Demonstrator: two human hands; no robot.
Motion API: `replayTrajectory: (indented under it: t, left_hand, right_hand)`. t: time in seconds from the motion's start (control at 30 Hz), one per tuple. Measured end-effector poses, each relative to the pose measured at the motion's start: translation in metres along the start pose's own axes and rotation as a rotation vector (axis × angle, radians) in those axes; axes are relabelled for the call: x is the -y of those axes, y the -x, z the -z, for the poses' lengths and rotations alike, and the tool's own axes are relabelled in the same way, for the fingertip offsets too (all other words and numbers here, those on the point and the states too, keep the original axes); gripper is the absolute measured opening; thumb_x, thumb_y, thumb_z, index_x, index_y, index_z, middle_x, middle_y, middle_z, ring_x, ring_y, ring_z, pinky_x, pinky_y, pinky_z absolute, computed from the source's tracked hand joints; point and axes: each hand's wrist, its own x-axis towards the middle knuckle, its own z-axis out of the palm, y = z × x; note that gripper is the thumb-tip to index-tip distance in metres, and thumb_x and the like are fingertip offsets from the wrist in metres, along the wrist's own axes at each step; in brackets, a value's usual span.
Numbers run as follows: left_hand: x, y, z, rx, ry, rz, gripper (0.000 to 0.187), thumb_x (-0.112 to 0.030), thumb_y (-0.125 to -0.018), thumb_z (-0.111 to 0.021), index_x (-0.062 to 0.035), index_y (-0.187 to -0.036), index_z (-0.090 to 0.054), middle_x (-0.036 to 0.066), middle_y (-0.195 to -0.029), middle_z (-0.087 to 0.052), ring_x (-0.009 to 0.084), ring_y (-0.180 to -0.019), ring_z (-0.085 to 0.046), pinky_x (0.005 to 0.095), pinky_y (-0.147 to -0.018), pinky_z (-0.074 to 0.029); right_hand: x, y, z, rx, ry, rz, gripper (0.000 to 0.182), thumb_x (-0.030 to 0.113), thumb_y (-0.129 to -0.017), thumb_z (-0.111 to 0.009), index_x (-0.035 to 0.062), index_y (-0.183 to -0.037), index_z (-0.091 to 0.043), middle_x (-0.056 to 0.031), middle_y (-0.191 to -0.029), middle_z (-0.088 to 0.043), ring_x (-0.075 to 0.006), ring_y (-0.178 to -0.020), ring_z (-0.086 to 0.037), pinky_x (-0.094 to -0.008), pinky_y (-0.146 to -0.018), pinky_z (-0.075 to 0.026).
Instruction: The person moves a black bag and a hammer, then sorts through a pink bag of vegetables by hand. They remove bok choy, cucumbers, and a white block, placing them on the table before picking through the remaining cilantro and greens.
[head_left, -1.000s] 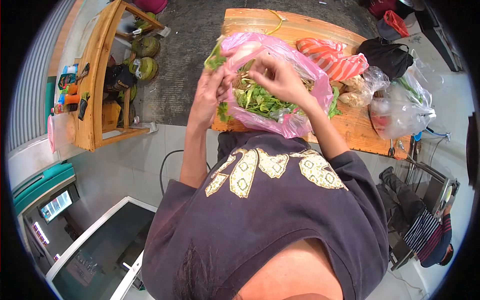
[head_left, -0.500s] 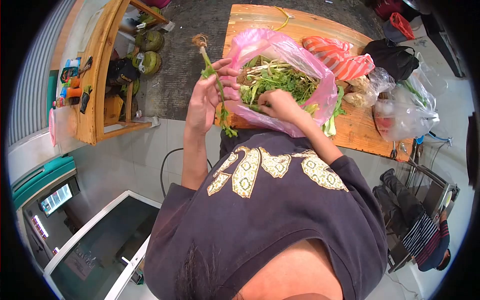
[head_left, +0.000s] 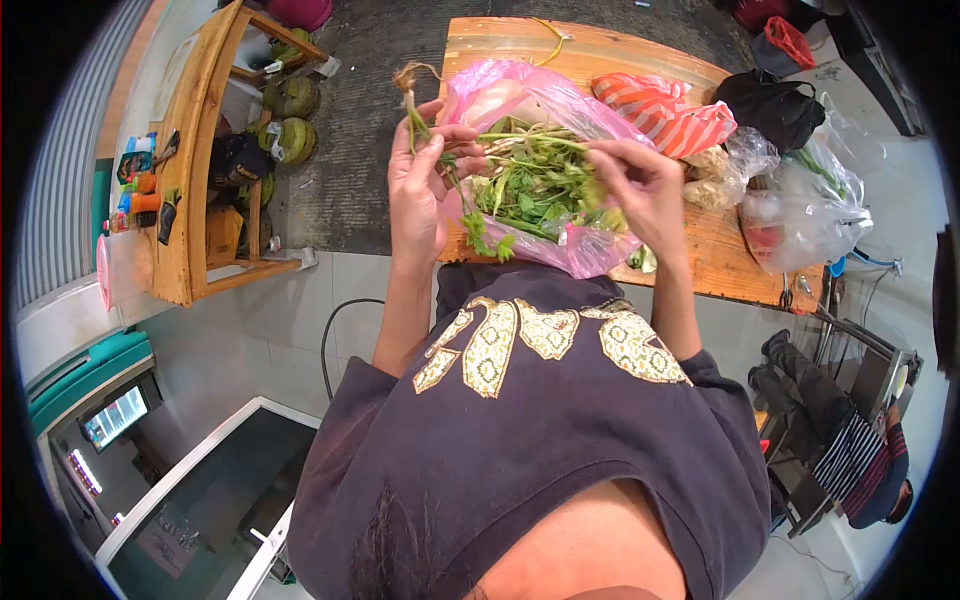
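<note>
My left hand [head_left: 432,170] is raised at the left side of a pink plastic bag [head_left: 575,262], thumb and fingers closed on a leafy herb stalk [head_left: 475,222]. Its brown roots stick up above my fingers and its green leaves hang below. The opened bag lies spread on the wooden table, full of similar rooted herbs [head_left: 530,200]. Over its right side is my right hand [head_left: 645,180], with thumb and forefinger pinched on a pale green herb stalk [head_left: 545,140] that stretches left across the pile.
Right of the pink bag on the wooden table [head_left: 715,245] lie a red-striped bag [head_left: 665,110], a black bag [head_left: 770,110] and clear plastic bags [head_left: 805,220]. A wooden shelf [head_left: 190,200] and green gas cylinders [head_left: 292,140] stand left. A person [head_left: 850,450] is at far right.
My right hand has come up out of the herb pile and moved right, now with a stalk in its fingers. My left hand still holds its rooted stalk, slightly shifted.
</note>
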Motion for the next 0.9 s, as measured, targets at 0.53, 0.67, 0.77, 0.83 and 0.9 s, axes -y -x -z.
replayTrajectory:
  t: [0.53, 0.67, 0.77, 0.83, 0.9]
  left_hand:
    - [-0.003, -0.008, -0.015, 0.073, 0.016, 0.044, 0.040, -0.033, -0.101, -0.037, 0.0005, -0.115, -0.052, 0.009, -0.092, -0.061, 0.0181, -0.085, -0.062, 0.0322, -0.082, -0.051]
    - [-0.033, -0.002, 0.018, 0.348, 0.321, 0.099, 0.024, -0.025, -0.102, -0.034, -0.0048, -0.103, -0.046, 0.001, -0.072, -0.044, 0.0085, -0.062, -0.049, 0.0254, -0.059, -0.051]
    - [-0.082, 0.021, 0.019, 0.342, 0.472, 0.151, 0.023, -0.027, -0.103, -0.031, -0.0102, -0.091, -0.040, 0.000, -0.063, -0.037, 0.0049, -0.044, -0.039, 0.0188, -0.037, -0.043]
    - [-0.104, 0.026, 0.029, 0.626, 0.589, 0.097, 0.023, -0.027, -0.103, -0.029, -0.0097, -0.091, -0.039, 0.001, -0.062, -0.038, 0.0057, -0.039, -0.033, 0.0164, -0.032, -0.038]
    - [-0.108, 0.031, 0.025, 0.562, 0.409, 0.083, 0.025, -0.026, -0.102, -0.031, -0.0087, -0.086, -0.041, 0.001, -0.062, -0.041, 0.0053, -0.038, -0.032, 0.0162, -0.032, -0.031]
  right_hand:
    - [0.009, 0.022, -0.046, 0.357, 0.134, 0.006, 0.019, 0.017, -0.079, -0.072, 0.0065, -0.094, -0.070, -0.0039, -0.078, -0.070, -0.0056, -0.058, -0.058, -0.0227, -0.054, -0.045]
    - [0.003, 0.019, -0.043, 0.412, 0.011, -0.106, 0.018, 0.016, -0.081, -0.069, 0.0060, -0.095, -0.070, -0.0076, -0.089, -0.071, -0.0112, -0.060, -0.059, -0.0248, -0.057, -0.048]
    - [-0.033, -0.011, -0.034, 0.087, 0.204, 0.049, 0.018, 0.018, -0.080, -0.068, 0.0061, -0.094, -0.070, -0.0095, -0.090, -0.070, -0.0187, -0.063, -0.063, -0.0316, -0.061, -0.051]
    - [-0.052, -0.027, -0.040, 0.175, 0.362, 0.053, 0.019, 0.018, -0.080, -0.067, 0.0059, -0.094, -0.070, -0.0102, -0.089, -0.069, -0.0243, -0.069, -0.065, -0.0372, -0.064, -0.051]
    - [-0.073, -0.036, -0.050, 0.246, 0.537, 0.121, 0.020, 0.018, -0.079, -0.066, 0.0056, -0.094, -0.069, -0.0110, -0.089, -0.067, -0.0288, -0.074, -0.065, -0.0416, -0.067, -0.051]
